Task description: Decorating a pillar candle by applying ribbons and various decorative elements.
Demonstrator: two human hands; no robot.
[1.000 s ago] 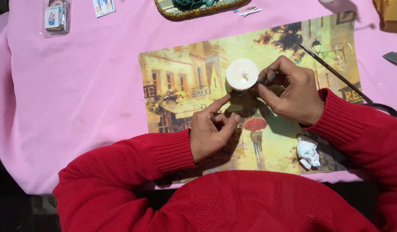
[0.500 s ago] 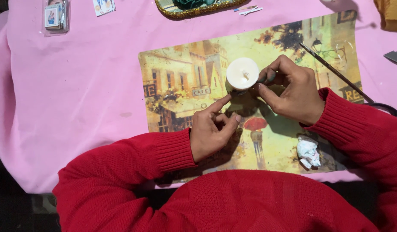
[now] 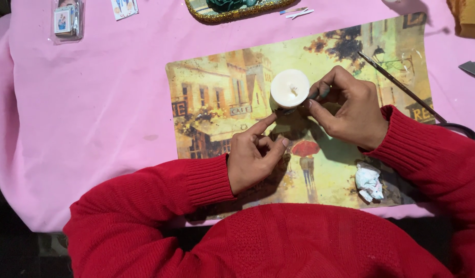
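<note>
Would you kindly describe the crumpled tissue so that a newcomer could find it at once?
Start at the picture placemat on the pink cloth. Go to its near right corner, below the right hand. The tissue is the small crumpled white wad there, unlike the smooth round candle.

A pink-clothed table [image 3: 93, 103] carries a painted placemat [image 3: 217, 98], perhaps scissors [image 3: 456, 127]

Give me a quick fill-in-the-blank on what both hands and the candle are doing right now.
1. The round white candle stands on a painted street-scene ___.
2. The right hand grips the candle's ___ side.
3. The left hand touches the candle's base with its ___ finger.
4. A crumpled white paper wad lies nearest the ___ sleeve.

Missing words: placemat; right; index; right
</note>
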